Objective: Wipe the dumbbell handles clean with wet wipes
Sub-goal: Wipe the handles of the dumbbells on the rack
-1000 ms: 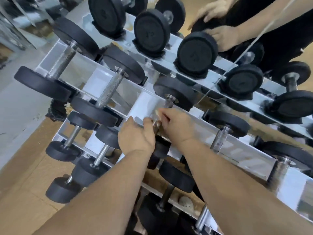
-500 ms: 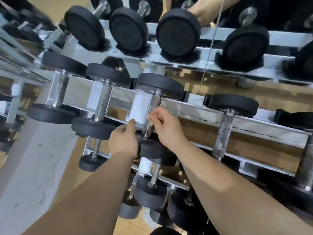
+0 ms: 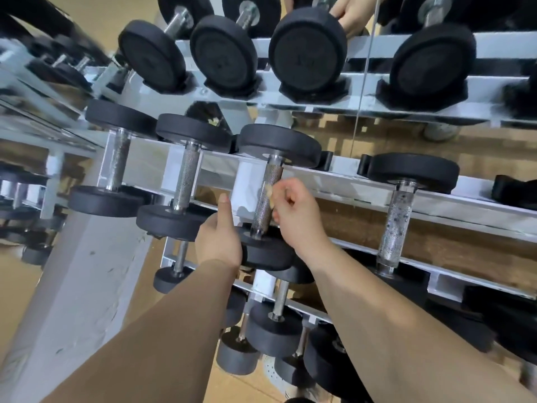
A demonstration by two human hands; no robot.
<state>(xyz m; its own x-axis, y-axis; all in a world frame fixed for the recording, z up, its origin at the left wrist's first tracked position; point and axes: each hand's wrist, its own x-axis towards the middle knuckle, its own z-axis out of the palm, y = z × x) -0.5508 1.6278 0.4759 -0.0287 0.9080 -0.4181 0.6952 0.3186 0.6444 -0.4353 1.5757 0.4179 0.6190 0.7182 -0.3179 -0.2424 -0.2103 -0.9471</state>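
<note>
In the centre of the frame, the right hand [image 3: 293,212] pinches a small crumpled pale wet wipe [image 3: 269,194] against the knurled steel handle [image 3: 261,213] of a black-headed dumbbell [image 3: 279,146] on the grey metal rack [image 3: 354,183], probably to rub it. The left hand [image 3: 220,238] lies against the near black head [image 3: 268,254], likely to steady it. Its fingers are hidden, so I cannot tell their grip.

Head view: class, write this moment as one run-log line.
right hand: pinches wipe against dumbbell handle | left hand: at near head, thumb up
</note>
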